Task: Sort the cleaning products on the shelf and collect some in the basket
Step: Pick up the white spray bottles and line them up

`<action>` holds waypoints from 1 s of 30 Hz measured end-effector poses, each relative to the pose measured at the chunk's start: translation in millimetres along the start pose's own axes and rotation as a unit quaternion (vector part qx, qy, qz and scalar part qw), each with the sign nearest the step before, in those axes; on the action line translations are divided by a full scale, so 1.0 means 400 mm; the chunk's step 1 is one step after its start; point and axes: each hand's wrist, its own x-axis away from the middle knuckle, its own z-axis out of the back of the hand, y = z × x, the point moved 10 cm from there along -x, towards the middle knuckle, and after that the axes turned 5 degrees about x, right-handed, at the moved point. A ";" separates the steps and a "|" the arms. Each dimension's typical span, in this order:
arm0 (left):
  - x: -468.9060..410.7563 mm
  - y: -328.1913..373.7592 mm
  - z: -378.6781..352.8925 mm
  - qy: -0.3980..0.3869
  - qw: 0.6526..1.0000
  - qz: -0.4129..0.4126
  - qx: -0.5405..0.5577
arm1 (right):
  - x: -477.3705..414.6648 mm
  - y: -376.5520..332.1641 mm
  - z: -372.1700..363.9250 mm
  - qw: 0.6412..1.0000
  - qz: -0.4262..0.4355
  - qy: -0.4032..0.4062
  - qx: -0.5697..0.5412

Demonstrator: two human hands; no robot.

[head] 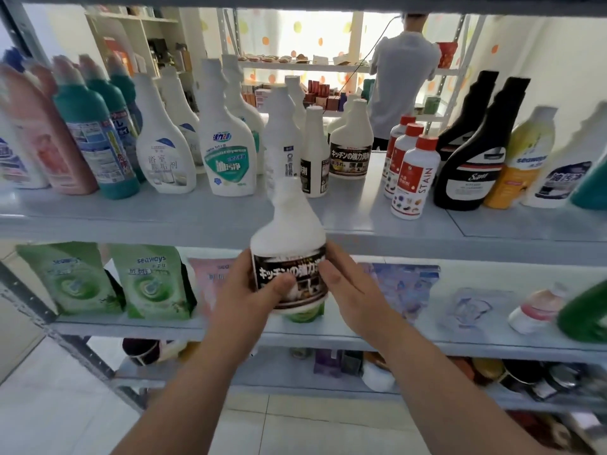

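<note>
White bottle (289, 234) before grey shelf edge (131, 231)

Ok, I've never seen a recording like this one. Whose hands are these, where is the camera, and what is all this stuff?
There is no machine here. A person wears one wide-angle camera on the head, so you look down along their own arms. The left hand and right hand both grip a white bottle with a dark label, held in front of a shelf unit. The upper shelf carries rows of cleaning bottles, among them a matching bottle and red-capped bottles. Green pouches stand on the shelf below. Another person stands in the background.
</note>
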 end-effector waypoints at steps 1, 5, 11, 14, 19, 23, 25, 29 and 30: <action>0.034 -0.022 -0.013 -0.007 0.999 0.018 0.031 | 0.035 0.020 -0.014 0.998 -0.030 0.013 -0.046; 0.137 -0.085 -0.053 -0.058 0.990 0.080 0.096 | 0.154 0.105 -0.038 0.978 -0.103 0.074 -0.167; 0.252 -0.183 -0.037 0.015 0.956 0.232 0.179 | 0.288 0.125 -0.045 0.978 -0.140 0.103 -0.120; 0.349 -0.242 -0.090 0.026 0.875 0.370 0.312 | 0.322 0.143 -0.041 0.969 -0.185 0.106 -0.121; 0.450 -0.263 -0.210 -0.045 0.804 0.465 0.367 | 0.380 0.213 -0.106 0.917 -0.324 0.034 -0.229; 0.439 -0.258 -0.258 -0.122 0.848 0.437 0.274 | 0.380 0.207 -0.018 0.935 -0.263 0.102 -0.217; 0.420 -0.259 -0.264 -0.103 0.872 0.414 0.241 | 0.385 0.207 0.034 0.943 -0.238 0.126 -0.195; 0.379 -0.258 -0.320 -0.095 0.926 0.331 0.152 | 0.427 0.217 0.121 0.954 -0.205 0.104 -0.193; 0.373 -0.257 -0.340 -0.100 0.936 0.312 0.125 | 0.439 0.215 0.147 0.960 -0.195 0.097 -0.176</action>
